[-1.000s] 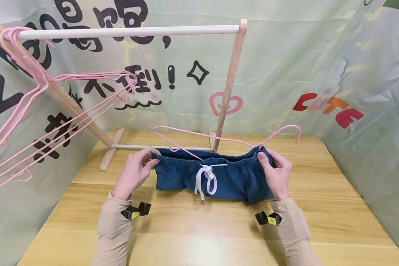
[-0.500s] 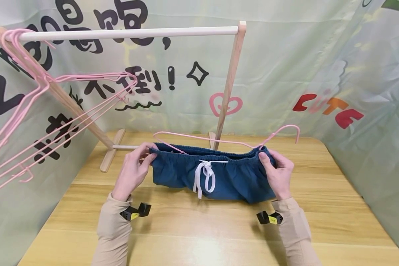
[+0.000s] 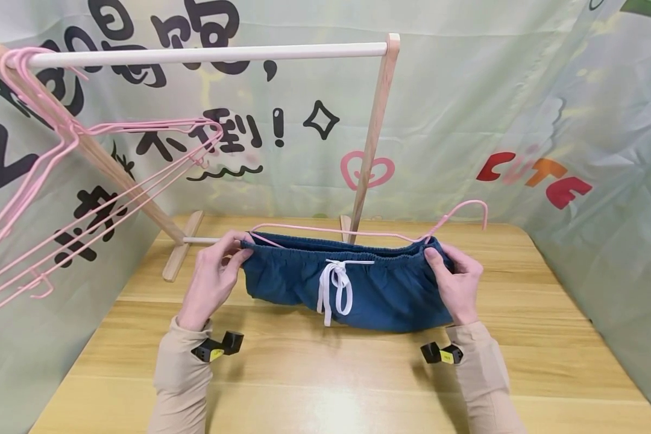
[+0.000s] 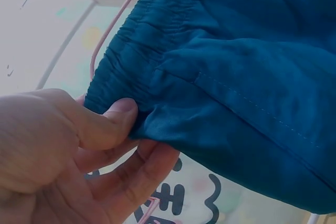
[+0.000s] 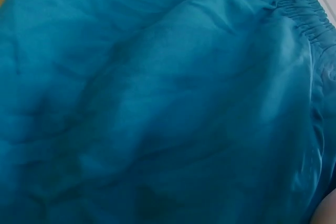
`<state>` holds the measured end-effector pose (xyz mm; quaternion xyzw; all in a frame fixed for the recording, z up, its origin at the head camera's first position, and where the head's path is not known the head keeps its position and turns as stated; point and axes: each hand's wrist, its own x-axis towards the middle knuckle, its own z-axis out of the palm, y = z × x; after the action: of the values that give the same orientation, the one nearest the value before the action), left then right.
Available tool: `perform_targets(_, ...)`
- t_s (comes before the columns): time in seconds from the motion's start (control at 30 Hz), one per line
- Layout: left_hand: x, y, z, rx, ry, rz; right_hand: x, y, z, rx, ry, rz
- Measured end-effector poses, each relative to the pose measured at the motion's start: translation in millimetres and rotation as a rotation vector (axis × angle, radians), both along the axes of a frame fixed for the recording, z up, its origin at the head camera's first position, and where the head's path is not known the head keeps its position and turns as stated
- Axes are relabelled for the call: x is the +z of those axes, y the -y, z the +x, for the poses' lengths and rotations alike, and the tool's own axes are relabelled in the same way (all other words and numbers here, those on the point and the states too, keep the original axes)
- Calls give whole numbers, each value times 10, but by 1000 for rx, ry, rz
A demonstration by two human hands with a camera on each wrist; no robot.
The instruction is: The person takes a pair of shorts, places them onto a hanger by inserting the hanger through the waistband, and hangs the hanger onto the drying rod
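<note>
Blue drawstring shorts with a gathered waistband and a white bow are stretched between my hands above the table. My left hand pinches one end of the waistband; in the left wrist view the thumb lies on the cloth. At the other end my right hand grips the waistband, thumb in front. A pink hanger sits partly inside the waist opening, its lower part hidden by the cloth. Its hook points up and right, above my right hand. Blue cloth fills most of the right wrist view.
A clothes rack with a white top rail and wooden posts stands behind the shorts. Several pink hangers hang at its left end. The wooden table extends below, with a printed curtain behind.
The left end of the hanger has sunk lower into the waist opening. My left hand has moved slightly left and up, my right slightly right, and the waistband is stretched wider.
</note>
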<state>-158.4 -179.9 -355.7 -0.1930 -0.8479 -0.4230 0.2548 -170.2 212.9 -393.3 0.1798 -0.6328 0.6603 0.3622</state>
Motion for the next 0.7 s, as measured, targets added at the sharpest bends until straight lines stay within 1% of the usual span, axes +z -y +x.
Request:
perform_targets(0.13,22,-6,14,-6,-18,2,-7,-22,-3,-2,-7,2)
perform_targets(0.37,64,-3,42,14,-44,-41,-39,-68,-24,47,-40,41)
perform_targets(0.47,64,0,45,9,-71,-62,-49,-85,-30,56,-45,63)
perform_targets(0.6,62,3,47,-7,-90,-80,-56,-100,-31,69,-44,62)
perform_targets(0.7,66,9,50,-22,-90,-62,-55,-103,-35,77,-52,73)
